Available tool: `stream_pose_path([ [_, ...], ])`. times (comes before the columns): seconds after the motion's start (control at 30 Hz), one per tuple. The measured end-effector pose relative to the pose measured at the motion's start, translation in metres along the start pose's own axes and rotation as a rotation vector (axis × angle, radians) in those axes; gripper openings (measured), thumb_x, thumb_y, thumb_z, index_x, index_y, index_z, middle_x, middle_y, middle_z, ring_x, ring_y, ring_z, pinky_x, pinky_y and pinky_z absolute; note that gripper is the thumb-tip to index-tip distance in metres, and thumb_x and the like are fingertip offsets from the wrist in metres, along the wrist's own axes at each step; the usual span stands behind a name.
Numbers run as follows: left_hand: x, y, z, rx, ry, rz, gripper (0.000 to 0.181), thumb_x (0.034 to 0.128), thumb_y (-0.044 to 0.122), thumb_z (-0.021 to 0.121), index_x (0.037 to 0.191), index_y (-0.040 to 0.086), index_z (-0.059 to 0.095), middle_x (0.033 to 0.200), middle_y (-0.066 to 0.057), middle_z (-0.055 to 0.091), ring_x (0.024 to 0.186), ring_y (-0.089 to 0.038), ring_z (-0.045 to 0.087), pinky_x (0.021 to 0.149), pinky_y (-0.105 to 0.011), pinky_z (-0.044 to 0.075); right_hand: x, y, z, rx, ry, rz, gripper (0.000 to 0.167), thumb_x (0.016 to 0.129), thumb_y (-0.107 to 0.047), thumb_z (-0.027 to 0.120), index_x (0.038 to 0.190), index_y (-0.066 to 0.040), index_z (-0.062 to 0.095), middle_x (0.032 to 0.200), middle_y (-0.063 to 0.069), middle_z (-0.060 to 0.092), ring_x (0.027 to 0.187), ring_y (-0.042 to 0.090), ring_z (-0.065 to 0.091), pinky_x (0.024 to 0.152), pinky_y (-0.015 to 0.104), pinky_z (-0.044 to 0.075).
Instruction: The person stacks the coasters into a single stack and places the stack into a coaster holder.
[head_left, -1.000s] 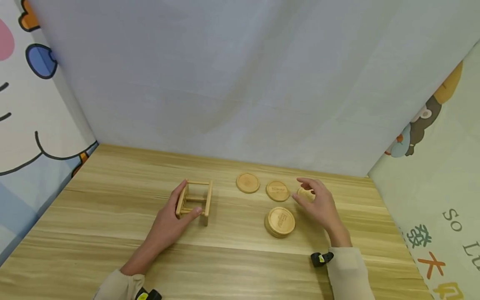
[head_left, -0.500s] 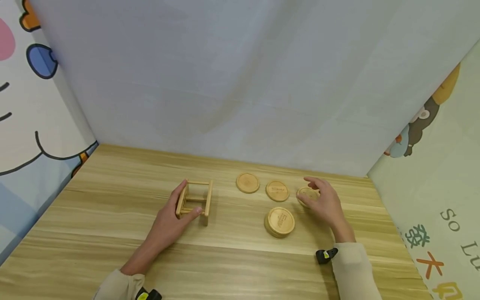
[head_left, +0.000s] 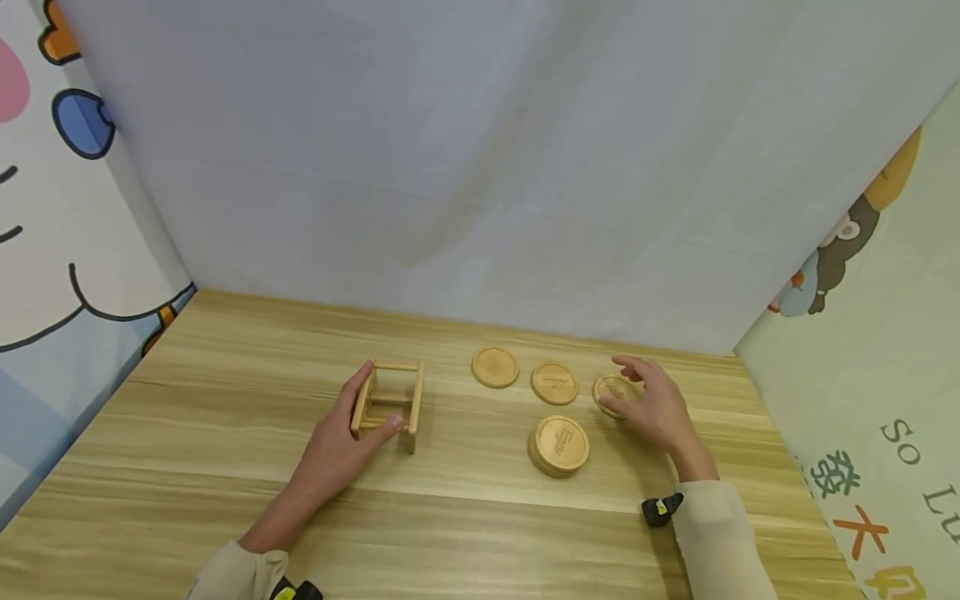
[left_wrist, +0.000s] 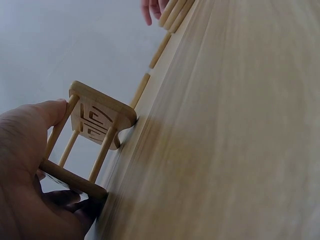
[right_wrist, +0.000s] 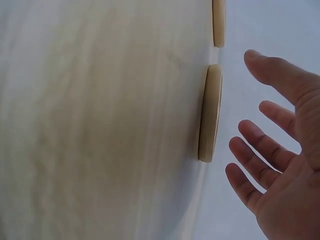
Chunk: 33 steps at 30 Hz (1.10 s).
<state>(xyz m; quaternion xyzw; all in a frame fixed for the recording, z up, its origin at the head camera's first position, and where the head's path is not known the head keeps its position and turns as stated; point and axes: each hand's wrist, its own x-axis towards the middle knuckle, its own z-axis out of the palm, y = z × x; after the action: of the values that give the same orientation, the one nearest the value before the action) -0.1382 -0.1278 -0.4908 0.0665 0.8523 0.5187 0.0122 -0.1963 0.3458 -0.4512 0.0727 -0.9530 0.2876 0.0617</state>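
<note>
My left hand (head_left: 337, 452) grips a small wooden coaster rack (head_left: 417, 400), thumb over one of its rods. In the left wrist view, the rack's cut-out side panel (left_wrist: 107, 102) and round rods show, and the rack stands on the table. My right hand (head_left: 660, 410) hovers over a round wooden coaster (head_left: 609, 389), fingers spread and partly covering it in the head view. The right wrist view shows a gap between that hand and the coaster (right_wrist: 210, 115) lying flat. Left of it lie an engraved coaster (head_left: 555, 383) and a plain-looking one (head_left: 495, 367).
A stack of coasters (head_left: 559, 446) stands nearer me, in front of the row. The wood-grain table (head_left: 465, 533) meets a pale cloth backdrop (head_left: 450, 208) behind, with printed panels at left and right.
My right hand has moved right and slightly back from between the coasters, uncovering more of the rightmost coaster. My left hand and the rack have stayed in place.
</note>
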Motion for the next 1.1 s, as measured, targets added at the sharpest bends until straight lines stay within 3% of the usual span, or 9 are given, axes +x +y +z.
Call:
stream_pose_path([
  [0.43,0.001,0.0,0.001,-0.001,-0.003,0.006,0.092,0.1093,0.044,0.073,0.18,0.027,0.016,0.179,-0.025,0.03,0.151,-0.056,0.047,0.111,-0.073,0.046,0.005,0.003,-0.001,-0.038,-0.07,-0.04,0.076,0.089,-0.017,0.095,0.153,0.001,0.061,0.141,0.034,0.064,0.133,0.054,0.059,0.113,0.07,0.044],
  [0.63,0.002,-0.002,0.001,-0.001,0.001,0.0,0.092,0.1092,0.045,0.073,0.18,0.029,0.016,0.178,-0.025,0.031,0.15,-0.055,0.048,0.111,-0.073,0.047,0.007,0.011,0.0,-0.027,-0.086,-0.052,0.083,0.085,-0.027,0.098,0.154,0.0,0.061,0.142,0.034,0.064,0.133,0.056,0.059,0.112,0.072,0.044],
  [0.73,0.003,-0.002,0.002,-0.001,0.0,-0.005,0.093,0.1091,0.047,0.072,0.18,0.03,0.016,0.179,-0.025,0.031,0.15,-0.055,0.048,0.111,-0.073,0.047,0.01,0.027,0.005,-0.031,-0.067,-0.072,0.084,0.084,-0.035,0.099,0.154,-0.006,0.063,0.14,0.031,0.066,0.129,0.052,0.061,0.11,0.067,0.048],
  [0.87,0.003,-0.002,0.002,0.002,-0.001,-0.013,0.093,0.109,0.048,0.072,0.18,0.031,0.015,0.179,-0.025,0.03,0.151,-0.056,0.047,0.112,-0.074,0.046,0.009,0.028,0.003,-0.044,-0.088,-0.06,0.086,0.083,-0.033,0.1,0.155,-0.006,0.062,0.14,0.032,0.066,0.129,0.053,0.061,0.11,0.068,0.048],
  [0.97,0.003,-0.002,0.001,0.006,0.0,-0.013,0.092,0.1092,0.049,0.072,0.18,0.031,0.015,0.179,-0.025,0.03,0.151,-0.056,0.047,0.112,-0.074,0.045,0.005,0.013,-0.003,-0.052,-0.132,-0.025,0.088,0.082,-0.024,0.099,0.156,0.0,0.059,0.143,0.036,0.064,0.132,0.057,0.058,0.111,0.073,0.044],
  [1.1,0.002,-0.002,0.001,0.006,0.001,-0.011,0.092,0.1094,0.048,0.071,0.18,0.031,0.015,0.179,-0.025,0.03,0.151,-0.056,0.047,0.112,-0.074,0.045,0.005,0.01,-0.004,-0.065,-0.156,-0.001,0.086,0.086,-0.02,0.098,0.158,0.001,0.057,0.146,0.035,0.063,0.136,0.056,0.057,0.115,0.071,0.043],
])
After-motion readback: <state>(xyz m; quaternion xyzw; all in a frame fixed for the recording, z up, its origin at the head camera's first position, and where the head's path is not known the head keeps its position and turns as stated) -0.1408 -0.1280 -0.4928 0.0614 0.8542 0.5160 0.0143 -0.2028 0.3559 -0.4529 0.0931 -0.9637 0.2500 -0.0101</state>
